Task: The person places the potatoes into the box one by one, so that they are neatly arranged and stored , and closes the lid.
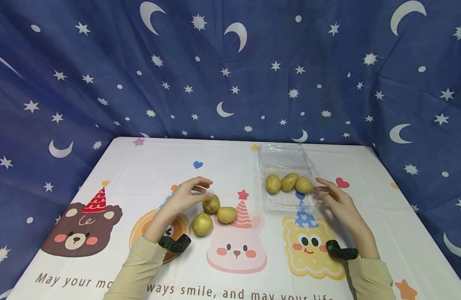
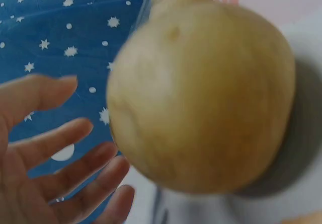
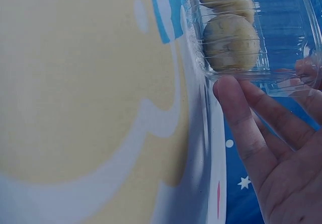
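Three potatoes lie together on the tablecloth: a darker one [image 1: 211, 204], an oval one [image 1: 227, 215] and a round one [image 1: 202, 225]. My left hand [image 1: 187, 196] is beside the darker potato, its fingers spread and bent a little, holding nothing. In the left wrist view a potato [image 2: 201, 98] looms large near the fingertips. A clear plastic clamshell box [image 1: 286, 203] stands to the right, lid folded back, with three potatoes [image 1: 289, 182] in a row inside. My right hand [image 1: 337, 202] rests its thumb and fingertips against the box's right side, seen close in the right wrist view [image 3: 271, 138].
The box's raised lid [image 1: 282, 156] leans toward the back. A white tablecloth [image 1: 170, 158] with cartoon prints and lettering covers the table. Behind it hangs a blue curtain [image 1: 200, 87] with moons and stars. Each wrist wears a black camera band [image 1: 175, 243].
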`<state>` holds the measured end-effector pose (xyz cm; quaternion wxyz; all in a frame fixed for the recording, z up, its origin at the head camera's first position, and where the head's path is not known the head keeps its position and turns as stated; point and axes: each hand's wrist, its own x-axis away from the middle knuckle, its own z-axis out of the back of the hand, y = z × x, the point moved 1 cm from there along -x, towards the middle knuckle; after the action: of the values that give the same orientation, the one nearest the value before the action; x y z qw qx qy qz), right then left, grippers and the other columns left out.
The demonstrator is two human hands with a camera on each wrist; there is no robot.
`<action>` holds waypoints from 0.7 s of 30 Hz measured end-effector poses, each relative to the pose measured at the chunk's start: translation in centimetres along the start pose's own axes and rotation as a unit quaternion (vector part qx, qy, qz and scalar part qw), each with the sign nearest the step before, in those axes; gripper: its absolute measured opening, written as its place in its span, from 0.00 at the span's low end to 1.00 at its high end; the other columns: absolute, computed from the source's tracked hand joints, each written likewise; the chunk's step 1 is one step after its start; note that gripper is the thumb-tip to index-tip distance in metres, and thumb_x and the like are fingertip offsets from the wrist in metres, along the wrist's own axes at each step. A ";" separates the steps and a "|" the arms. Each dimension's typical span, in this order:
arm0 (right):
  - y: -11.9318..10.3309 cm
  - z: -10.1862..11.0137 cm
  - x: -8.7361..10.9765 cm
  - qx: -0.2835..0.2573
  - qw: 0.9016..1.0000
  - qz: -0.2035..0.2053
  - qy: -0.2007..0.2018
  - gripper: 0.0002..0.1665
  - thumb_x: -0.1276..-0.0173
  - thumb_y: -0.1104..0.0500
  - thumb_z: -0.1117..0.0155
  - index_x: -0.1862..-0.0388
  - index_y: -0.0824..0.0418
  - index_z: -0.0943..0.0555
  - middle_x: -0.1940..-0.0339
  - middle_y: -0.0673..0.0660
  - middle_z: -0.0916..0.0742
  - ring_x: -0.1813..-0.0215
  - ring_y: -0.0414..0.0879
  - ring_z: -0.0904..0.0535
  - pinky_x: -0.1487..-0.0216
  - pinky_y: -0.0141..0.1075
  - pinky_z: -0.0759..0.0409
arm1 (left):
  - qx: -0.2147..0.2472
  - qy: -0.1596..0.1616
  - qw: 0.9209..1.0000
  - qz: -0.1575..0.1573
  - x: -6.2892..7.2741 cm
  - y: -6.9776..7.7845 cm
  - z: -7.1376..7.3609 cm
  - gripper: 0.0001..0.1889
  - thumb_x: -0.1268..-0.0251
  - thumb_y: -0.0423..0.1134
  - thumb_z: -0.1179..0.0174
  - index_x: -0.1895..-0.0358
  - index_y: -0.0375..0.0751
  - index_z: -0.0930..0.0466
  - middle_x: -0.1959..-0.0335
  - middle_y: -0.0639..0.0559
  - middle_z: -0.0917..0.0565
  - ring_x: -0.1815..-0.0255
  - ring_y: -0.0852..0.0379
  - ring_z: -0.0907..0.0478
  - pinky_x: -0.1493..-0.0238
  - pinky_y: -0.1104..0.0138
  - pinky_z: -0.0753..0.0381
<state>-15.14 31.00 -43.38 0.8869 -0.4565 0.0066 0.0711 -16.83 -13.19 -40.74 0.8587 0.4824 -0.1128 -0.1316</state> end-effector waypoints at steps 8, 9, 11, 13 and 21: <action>0.0 0.1 0.1 -0.002 1.000 0.002 0.000 0.28 0.24 0.57 0.51 0.28 0.63 0.37 0.44 0.71 0.19 0.55 0.24 0.21 0.60 0.24 0.20 | 0.008 -0.073 0.997 -0.015 -0.2 -1.1 -0.2 0.26 0.38 0.43 0.37 0.38 0.39 0.28 0.40 0.37 0.24 0.42 0.42 0.23 0.42 0.51 0.23; 0.0 0.1 0.1 -0.002 1.000 0.003 0.001 0.28 0.24 0.57 0.51 0.28 0.63 0.37 0.44 0.71 0.19 0.55 0.24 0.21 0.60 0.24 0.20 | 0.009 -0.078 0.997 -0.015 -0.3 -1.2 -0.3 0.26 0.38 0.43 0.36 0.38 0.39 0.28 0.39 0.38 0.24 0.42 0.43 0.22 0.41 0.51 0.24; 0.0 0.1 0.2 -0.002 1.000 0.004 0.002 0.28 0.24 0.58 0.51 0.29 0.63 0.36 0.44 0.71 0.19 0.56 0.25 0.21 0.60 0.24 0.20 | 0.008 -0.089 0.996 -0.016 -0.4 -1.4 -0.5 0.26 0.39 0.43 0.36 0.38 0.39 0.27 0.40 0.38 0.23 0.42 0.44 0.22 0.41 0.51 0.24; -0.1 0.1 0.1 -0.001 1.000 0.006 0.002 0.27 0.24 0.58 0.51 0.28 0.63 0.36 0.44 0.71 0.19 0.56 0.25 0.21 0.60 0.24 0.20 | 0.002 -0.096 0.995 -0.020 -0.4 -1.6 -0.6 0.26 0.40 0.43 0.35 0.39 0.39 0.27 0.41 0.39 0.23 0.43 0.44 0.22 0.41 0.52 0.24; 0.1 -0.1 0.0 0.003 1.000 0.011 0.003 0.27 0.25 0.59 0.51 0.29 0.64 0.36 0.45 0.71 0.19 0.56 0.25 0.21 0.61 0.25 0.20 | -0.012 -0.101 0.994 -0.030 -0.3 -1.9 -0.6 0.26 0.43 0.41 0.33 0.40 0.38 0.26 0.45 0.42 0.20 0.46 0.48 0.24 0.43 0.54 0.26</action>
<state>-15.17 30.92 -43.49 0.8875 -0.4538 0.0147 0.0789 -17.13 -13.55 -42.71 0.8444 0.4591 -0.1834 -0.2066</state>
